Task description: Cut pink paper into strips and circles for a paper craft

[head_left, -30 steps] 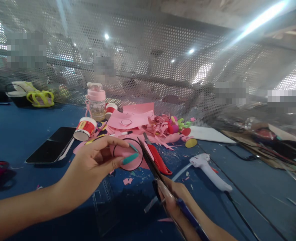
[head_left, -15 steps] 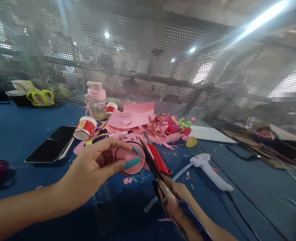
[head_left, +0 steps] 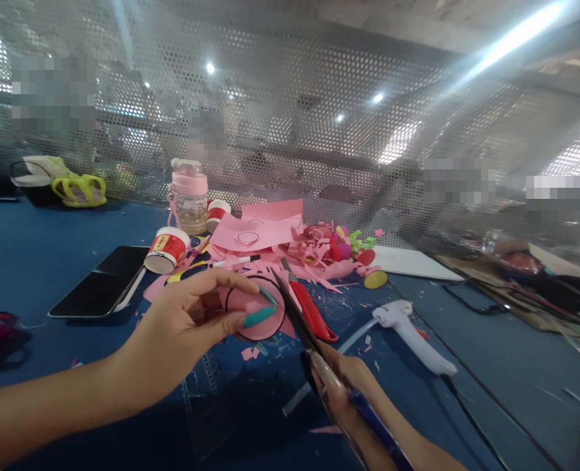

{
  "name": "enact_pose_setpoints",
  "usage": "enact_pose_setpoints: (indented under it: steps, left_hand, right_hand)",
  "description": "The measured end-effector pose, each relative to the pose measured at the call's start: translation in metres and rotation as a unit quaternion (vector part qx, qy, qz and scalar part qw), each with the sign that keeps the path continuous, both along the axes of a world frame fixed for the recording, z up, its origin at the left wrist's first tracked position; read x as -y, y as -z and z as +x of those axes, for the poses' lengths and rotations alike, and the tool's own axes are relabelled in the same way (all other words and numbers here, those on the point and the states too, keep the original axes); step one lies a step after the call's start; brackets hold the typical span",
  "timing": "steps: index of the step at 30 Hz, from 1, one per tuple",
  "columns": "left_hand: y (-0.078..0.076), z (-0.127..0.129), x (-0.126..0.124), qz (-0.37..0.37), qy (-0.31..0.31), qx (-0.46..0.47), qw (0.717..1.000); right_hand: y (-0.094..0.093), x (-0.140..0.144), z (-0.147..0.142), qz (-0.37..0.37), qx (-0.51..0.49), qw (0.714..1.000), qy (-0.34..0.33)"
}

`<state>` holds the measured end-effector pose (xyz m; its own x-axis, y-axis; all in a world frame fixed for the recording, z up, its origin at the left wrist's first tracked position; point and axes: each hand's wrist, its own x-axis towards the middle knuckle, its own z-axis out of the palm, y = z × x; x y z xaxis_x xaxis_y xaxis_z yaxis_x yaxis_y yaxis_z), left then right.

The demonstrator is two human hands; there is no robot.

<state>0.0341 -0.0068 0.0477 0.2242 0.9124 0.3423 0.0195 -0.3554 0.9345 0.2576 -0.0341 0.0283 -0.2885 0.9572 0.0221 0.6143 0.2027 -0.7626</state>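
1. Fingers (head_left: 251,288) of our left hand (head_left: 182,333) are pinching the pink disc (head_left: 256,306), thumb on the near face and forefinger along the top edge, holding it up off the tabletop (head_left: 35,261).
2. We are gripping the scissors (head_left: 314,353) in our right hand (head_left: 342,386), fingers curled through the handles low in the view; how far the blades are parted we cannot tell from here.
3. We are keeping the disc just to the left of the blades, with its right rim, where the black drawn line runs, touching or nearly touching the blade edge.
4. We are pointing the scissors' long axis up and away from us, leaning left, so the tip is reaching past the disc's upper right edge.
5. We are judging the left hand to be the nearer one to the disc, since it alone is holding it; the right hand is sitting lower and closer to our body, meeting the disc only through the blades.
6. We are working above a heap of pink scraps (head_left: 270,242), with a red cutter (head_left: 314,317) lying just behind the blades, a white glue gun (head_left: 410,333) off to the right, and a phone (head_left: 98,282) well apart on the left.
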Motion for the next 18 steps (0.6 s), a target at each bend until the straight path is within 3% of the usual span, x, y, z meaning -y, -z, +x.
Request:
enact_pose_setpoints:
  steps: [11,18]
  left_hand:
    - [0.0008,-0.0003,-0.0013,0.002,-0.009,-0.013,1.0]
    - [0.0007,-0.0012,-0.0005,0.016,-0.05,-0.038,0.998]
  right_hand:
    - [-0.006,0.0008,-0.0068,0.023,0.007,1.0,0.009]
    - [-0.0025,0.0006,-0.0048,0.02,0.017,1.0,0.015]
